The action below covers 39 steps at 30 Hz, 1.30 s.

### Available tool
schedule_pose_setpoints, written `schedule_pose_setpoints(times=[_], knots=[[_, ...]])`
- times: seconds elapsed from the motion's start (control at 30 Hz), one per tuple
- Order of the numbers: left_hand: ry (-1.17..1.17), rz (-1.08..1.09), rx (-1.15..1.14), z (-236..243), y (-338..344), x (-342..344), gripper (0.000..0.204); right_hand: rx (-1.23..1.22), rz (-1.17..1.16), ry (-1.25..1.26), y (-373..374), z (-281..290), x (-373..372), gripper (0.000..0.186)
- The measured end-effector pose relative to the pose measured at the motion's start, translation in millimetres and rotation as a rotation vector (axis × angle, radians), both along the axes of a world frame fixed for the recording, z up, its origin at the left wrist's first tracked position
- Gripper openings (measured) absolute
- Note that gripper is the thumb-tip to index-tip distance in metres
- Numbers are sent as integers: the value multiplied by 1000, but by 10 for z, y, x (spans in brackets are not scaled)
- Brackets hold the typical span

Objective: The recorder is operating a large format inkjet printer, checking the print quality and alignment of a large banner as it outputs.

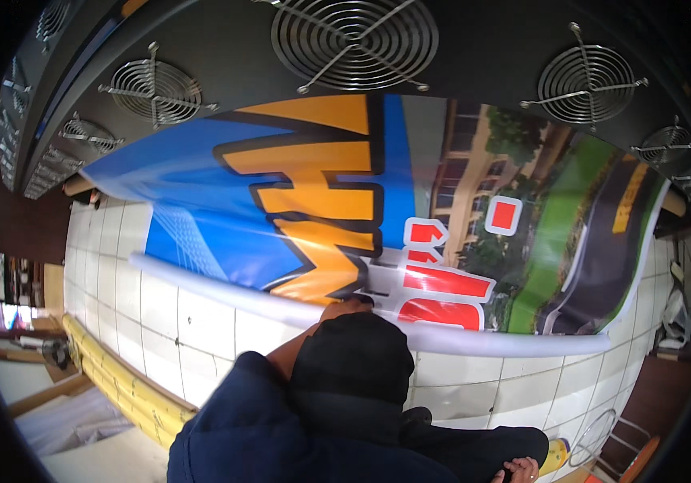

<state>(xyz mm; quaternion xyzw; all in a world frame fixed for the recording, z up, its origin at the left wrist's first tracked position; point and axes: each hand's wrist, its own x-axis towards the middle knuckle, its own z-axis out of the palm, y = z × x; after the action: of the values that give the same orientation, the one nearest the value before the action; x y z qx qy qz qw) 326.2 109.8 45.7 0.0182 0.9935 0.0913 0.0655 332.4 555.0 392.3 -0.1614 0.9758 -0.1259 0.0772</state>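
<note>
A large printed banner [313, 201] hangs from the dark machine down to the tiled floor. It is blue with big orange letters, red lettering and a picture of a building and a road. Along its lower edge runs a long white roll [514, 344]. My left hand [347, 307] reaches forward to this roll near its middle. A black-clad shape like my bent knee hides much of that hand, so its fingers cannot be made out. At the lower right, my right hand [524, 468] lies by my dark-clad leg, fingers loosely apart, with nothing visible in it.
The dark machine [490, 40] with round metal fan guards [353, 36] spans the top. A long yellow roll [124, 386] lies at the left on the white tiles [201, 354]. A metal-framed stool [603, 443] stands at the lower right.
</note>
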Motion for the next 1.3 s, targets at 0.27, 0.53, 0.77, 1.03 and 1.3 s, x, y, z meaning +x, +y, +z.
schedule_pose_setpoints(times=[0.27, 0.53, 0.77, 1.03, 1.3], knots=[[-16, -139, -100, -165, -873, -701, 58, -58, 38, 46, -130, -98, -88, 18], [-335, 134, -156, 370, -1502, -1127, 42, -69, 53, 49, -214, -38, -151, 19], [-338, 132, -71, 161, -1251, -589, 37, -76, 71, 57, -290, -36, -159, 18], [-314, 99, -33, 242, -1204, -928, 58, -1, 89, 112, -402, 40, -275, 18], [10, -488, -81, 171, -306, -1434, 76, -42, -52, 67, -304, 1, -231, 19]])
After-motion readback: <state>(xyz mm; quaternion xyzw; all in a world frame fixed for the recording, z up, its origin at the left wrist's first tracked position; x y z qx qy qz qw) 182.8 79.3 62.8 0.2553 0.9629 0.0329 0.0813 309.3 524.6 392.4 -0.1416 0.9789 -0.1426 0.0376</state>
